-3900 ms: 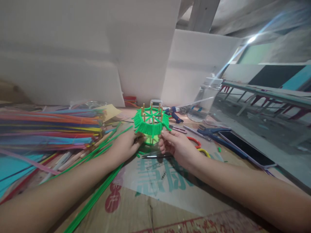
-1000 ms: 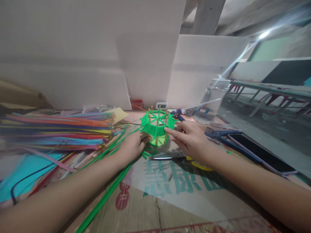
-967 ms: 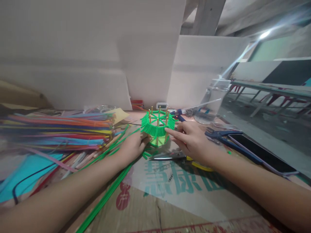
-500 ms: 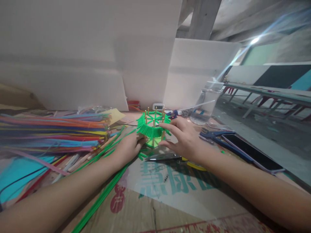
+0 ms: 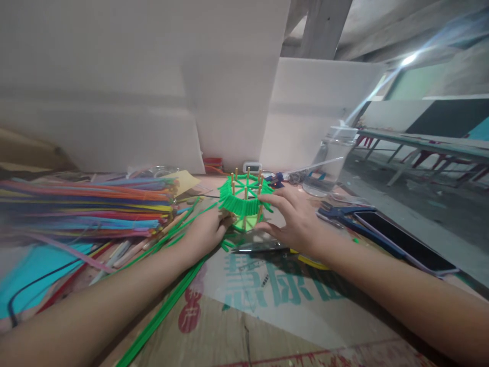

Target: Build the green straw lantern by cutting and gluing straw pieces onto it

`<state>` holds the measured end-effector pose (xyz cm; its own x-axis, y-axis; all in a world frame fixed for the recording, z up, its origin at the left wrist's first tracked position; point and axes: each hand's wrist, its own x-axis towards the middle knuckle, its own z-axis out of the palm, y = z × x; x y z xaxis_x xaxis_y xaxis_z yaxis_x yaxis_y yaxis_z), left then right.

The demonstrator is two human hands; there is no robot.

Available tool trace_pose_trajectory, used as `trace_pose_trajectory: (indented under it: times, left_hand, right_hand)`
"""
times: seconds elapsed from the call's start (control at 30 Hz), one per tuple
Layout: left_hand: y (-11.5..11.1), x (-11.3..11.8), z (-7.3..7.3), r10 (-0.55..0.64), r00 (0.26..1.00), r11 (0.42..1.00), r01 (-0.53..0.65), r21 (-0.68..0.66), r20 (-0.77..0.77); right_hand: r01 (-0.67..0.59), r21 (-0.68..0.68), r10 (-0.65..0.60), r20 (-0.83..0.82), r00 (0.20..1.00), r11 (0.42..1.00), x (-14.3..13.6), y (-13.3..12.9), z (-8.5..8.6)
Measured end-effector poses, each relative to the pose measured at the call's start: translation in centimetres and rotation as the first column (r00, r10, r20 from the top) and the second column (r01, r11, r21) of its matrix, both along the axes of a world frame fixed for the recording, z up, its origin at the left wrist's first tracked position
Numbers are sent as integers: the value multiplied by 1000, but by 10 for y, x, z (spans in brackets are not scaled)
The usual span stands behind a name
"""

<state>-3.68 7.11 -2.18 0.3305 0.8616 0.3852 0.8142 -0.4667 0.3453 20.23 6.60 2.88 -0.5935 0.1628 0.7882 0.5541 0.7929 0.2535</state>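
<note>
Toward the near edge of the wooden table (image 5: 217, 336), long green fuzzy stems (image 5: 164, 316) are slanting beneath the left forearm. Metal scissors with yellow handles (image 5: 260, 247) are lying farther in, partly under the right hand (image 5: 300, 219). Just beyond the blades, a bright green, fringed round frame with upright wooden pegs (image 5: 244, 206) is standing mid-table. The left hand (image 5: 204, 232) is grasping its lower left side (the fingertips are partly hidden), while the right hand is staying unclenched, forefinger reaching its right rim, thumb spread lower. Toward the right edge, a black-screened phone (image 5: 405, 242) is lying beside a dark blue tool (image 5: 346, 213); multicoloured stems (image 5: 87, 204) are filling the left side. A clear plastic bottle (image 5: 328, 158) is standing near the far right corner.
</note>
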Motion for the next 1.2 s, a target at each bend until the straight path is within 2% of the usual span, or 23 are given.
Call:
trace_pose_trajectory:
  times: [0.07, 0.17, 0.3, 0.43, 0.5, 0.63, 0.77, 0.93, 1.2]
  left_hand:
    - [0, 1, 0, 13, 1000, 1000, -13, 14, 0]
    - [0, 1, -1, 20, 1000, 999, -21, 34, 23]
    - [1, 0, -3, 14, 998, 998, -18, 56, 68]
    - [2, -1, -4, 16, 998, 998, -19, 54, 62]
    - [2, -1, -3, 13, 999, 999, -15, 46, 48]
    - [1, 0, 0, 11, 1000, 1000, -11, 12, 1]
    - [1, 0, -1, 26, 1000, 999, -26, 29, 0]
    - [0, 0, 0, 49, 999, 998, -49, 27, -20]
    - [1, 0, 1, 39, 999, 999, -39, 3, -7]
  right_hand:
    - [-63, -45, 63, -7, 998, 997, 10, -3, -2]
    - [-84, -165, 78, -45, 996, 983, 27, 2, -4]
    - [-17, -307, -24, -129, 991, 952, 45, 16, -5]
    - [59, -391, -121, -136, 983, 918, 49, 21, -6]
    - [36, -362, -95, -146, 985, 931, 46, 16, -4]
    - [-70, -162, 56, -91, 994, 984, 28, -2, 4]
    - [15, -113, -15, 0, 1000, 993, 3, -12, 11]
    - [145, -38, -144, 37, 989, 989, -14, -5, 10]
    - [161, -70, -158, 48, 986, 984, -14, 6, 1]
